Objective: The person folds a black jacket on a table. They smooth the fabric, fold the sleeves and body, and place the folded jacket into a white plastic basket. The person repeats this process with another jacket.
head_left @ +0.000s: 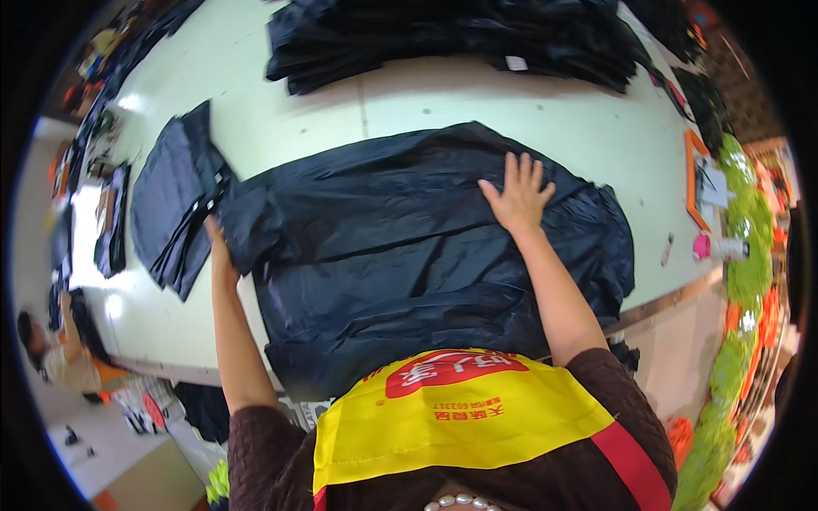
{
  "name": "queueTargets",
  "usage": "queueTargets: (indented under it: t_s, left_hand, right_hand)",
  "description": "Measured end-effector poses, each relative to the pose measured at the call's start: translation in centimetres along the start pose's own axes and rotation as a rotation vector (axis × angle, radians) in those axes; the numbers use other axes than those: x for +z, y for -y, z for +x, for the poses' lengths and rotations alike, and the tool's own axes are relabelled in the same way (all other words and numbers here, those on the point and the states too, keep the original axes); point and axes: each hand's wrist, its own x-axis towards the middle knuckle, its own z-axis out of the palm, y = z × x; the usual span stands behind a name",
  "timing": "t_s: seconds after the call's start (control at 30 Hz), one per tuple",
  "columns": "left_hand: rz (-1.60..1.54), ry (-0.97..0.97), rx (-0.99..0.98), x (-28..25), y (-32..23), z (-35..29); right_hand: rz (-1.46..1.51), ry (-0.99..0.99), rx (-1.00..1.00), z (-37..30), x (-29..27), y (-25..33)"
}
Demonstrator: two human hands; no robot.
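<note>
A large dark navy garment (383, 247) of thin, slightly shiny cloth lies spread and wrinkled on the pale table (392, 106), its near side hanging toward me. My right hand (521, 196) presses flat on its upper right part, fingers spread. At the garment's narrow left end, my left hand (220, 247) grips the edge, seen side-on with some fingers hidden by the cloth. Just beyond that hand, a fanned stack of dark cut pieces (175, 196) with small white tags touches or nearly touches the garment's left end.
A thick pile of dark garments (452, 43) lies along the far side. More folded dark cloth (112, 221) is at left, where another person (68, 349) works. At right are an orange-framed tray (697, 183), a pink-capped bottle (720, 248) and green bags (750, 255).
</note>
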Motion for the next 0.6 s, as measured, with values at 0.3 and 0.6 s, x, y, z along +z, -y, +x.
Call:
queueTargets:
  t_s: [0.3, 0.6]
  left_hand:
    - [0.536, -0.182, 0.414, 2.2, 2.1, -3.3]
    - [1.299, -0.436, 0.734, -1.1, 6.3, 1.1]
  right_hand:
    - [0.087, 0.067, -0.05, -0.1, -0.7, -1.0]
    - [-0.198, 0.006, 0.093, -3.4, -1.1, -13.8]
